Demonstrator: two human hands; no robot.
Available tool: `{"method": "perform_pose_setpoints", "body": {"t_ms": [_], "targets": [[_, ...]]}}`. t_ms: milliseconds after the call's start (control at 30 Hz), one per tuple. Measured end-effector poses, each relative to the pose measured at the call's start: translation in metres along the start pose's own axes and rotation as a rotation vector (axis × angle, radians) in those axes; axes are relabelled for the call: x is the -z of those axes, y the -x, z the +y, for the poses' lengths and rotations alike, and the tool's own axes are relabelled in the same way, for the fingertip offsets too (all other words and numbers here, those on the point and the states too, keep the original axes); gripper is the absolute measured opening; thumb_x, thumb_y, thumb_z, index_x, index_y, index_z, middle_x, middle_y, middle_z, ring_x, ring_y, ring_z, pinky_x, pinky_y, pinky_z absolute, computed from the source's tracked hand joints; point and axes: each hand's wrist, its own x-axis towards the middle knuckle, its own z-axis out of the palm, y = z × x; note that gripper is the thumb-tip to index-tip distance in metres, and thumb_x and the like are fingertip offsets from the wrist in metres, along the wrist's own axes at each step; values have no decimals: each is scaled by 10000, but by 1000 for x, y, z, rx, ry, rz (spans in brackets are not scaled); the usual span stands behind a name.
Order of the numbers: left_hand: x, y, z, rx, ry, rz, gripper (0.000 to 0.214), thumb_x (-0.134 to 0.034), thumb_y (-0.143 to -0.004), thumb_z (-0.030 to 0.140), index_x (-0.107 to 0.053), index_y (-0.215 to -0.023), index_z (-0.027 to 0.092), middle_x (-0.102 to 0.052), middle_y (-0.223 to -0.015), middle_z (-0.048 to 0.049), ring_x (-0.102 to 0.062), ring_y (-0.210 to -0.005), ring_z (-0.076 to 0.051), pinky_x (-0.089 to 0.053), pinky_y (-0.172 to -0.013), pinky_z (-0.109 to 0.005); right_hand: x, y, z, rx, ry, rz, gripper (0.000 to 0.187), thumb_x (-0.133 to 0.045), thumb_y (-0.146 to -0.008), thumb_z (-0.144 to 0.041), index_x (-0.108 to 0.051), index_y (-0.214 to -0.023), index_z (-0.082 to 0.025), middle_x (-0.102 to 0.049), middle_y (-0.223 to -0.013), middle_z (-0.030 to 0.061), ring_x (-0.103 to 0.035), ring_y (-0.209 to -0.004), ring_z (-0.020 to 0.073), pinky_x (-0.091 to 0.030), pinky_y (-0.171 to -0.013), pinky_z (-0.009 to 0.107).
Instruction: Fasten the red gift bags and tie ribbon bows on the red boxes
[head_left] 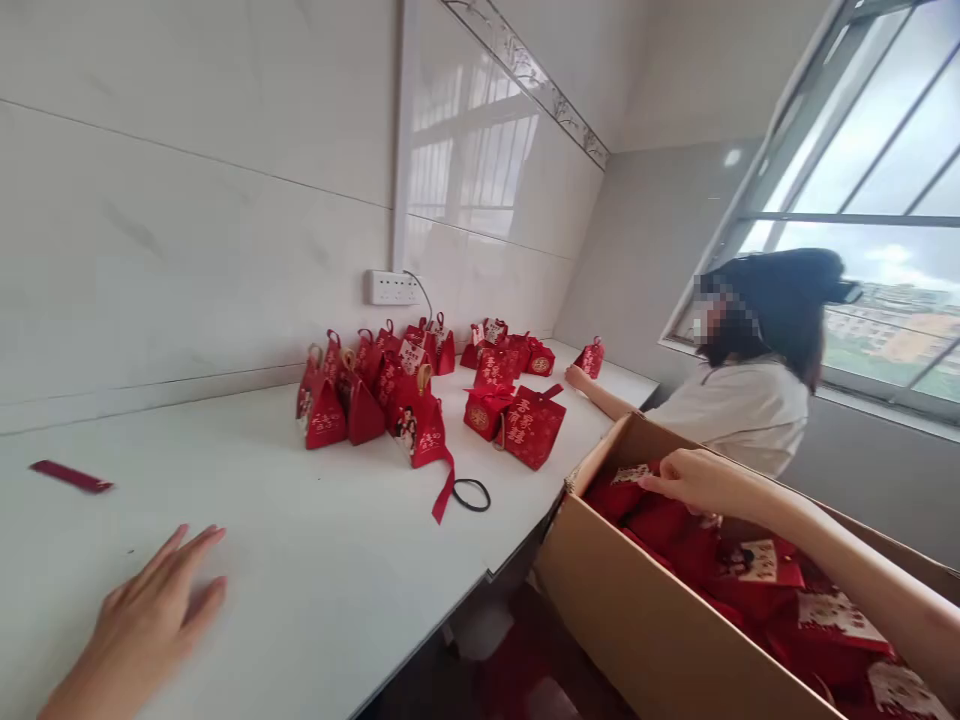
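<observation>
My left hand (150,610) lies flat on the white counter (315,560) at the lower left, fingers stretched out, holding nothing. My right hand (701,480) reaches into an open cardboard box (637,630) at the right, its fingers curled down onto the red gift packages (750,580) inside; whether it grips one is not clear. Several small red gift boxes (420,390) with ribbons stand in a group on the counter by the wall.
Another person (750,380) sits beyond the box by the window, one hand resting on the counter near a red gift box (590,358). A black hair tie (471,494) and a red strip (71,476) lie on the counter. A wall socket (391,288) sits above.
</observation>
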Motion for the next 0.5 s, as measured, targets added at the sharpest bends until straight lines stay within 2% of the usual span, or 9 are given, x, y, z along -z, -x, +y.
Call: {"method": "perform_pose_setpoints", "body": {"t_ms": [33,100,167,200,267,367,433,500], "targets": [[2,2,-2,-18,-49,42,389,-411,-764,448,-414,-1131,578,-528,-1244,268,-318,-1339,-286,-260,-1038,-569,0,-4,-25,102,56,66,427,-499,-834,-445,-450,-489,-200,-592,-495,38,-566,-495,174,-389,-549,286],[4,6,0,-19,-157,48,392,-386,-781,413,-449,-1167,434,-560,-1273,134,-362,-1325,-254,-319,-1023,-510,-6,-12,-76,304,149,116,363,-493,-835,-438,-506,-562,-199,-632,-594,49,-616,-636,210,-400,-592,282],[7,8,8,12,-227,-7,433,-397,-773,395,-490,-1176,267,-571,-1284,-42,-359,-1325,-293,-355,-997,-497,-19,-20,-128,461,181,59,305,-502,-826,-395,-544,-602,-191,-656,-676,64,-634,-722,225,-402,-589,268],[8,9,12,12,-244,-33,453,-403,-778,379,-495,-1186,208,-554,-1297,-101,-337,-1335,-307,-352,-1000,-495,-28,-24,-153,518,180,25,285,-512,-815,-384,-559,-614,-187,-660,-691,67,-639,-717,222,-401,-570,259],[9,9,19,28,-262,-76,461,-396,-802,353,-486,-1208,152,-525,-1318,-147,-295,-1357,-308,-329,-1021,-497,-46,-30,-201,616,178,-14,263,-533,-795,-369,-588,-624,-177,-669,-730,80,-647,-726,226,-410,-562,253],[10,4,22,79,-200,-106,427,-414,-821,310,-485,-1208,143,-502,-1335,-158,-279,-1364,-307,-305,-1039,-505,-66,-37,-262,722,168,5,202,-556,-780,-325,-635,-687,-163,-678,-826,109,-653,-814,260,-436,-620,275],[9,-4,21,112,-149,-62,395,-425,-830,284,-490,-1197,151,-509,-1325,-157,-283,-1361,-310,-309,-1036,-512,-73,-41,-295,769,145,22,166,-579,-761,-300,-653,-722,-157,-681,-848,115,-652,-845,277,-447,-642,289],[6,-12,17,139,-136,5,375,-421,-843,263,-488,-1193,149,-507,-1316,-169,-289,-1356,-322,-318,-1026,-529,-77,-43,-320,822,109,13,162,-613,-727,-300,-656,-683,-150,-681,-776,106,-660,-800,275,-456,-630,291]]}}
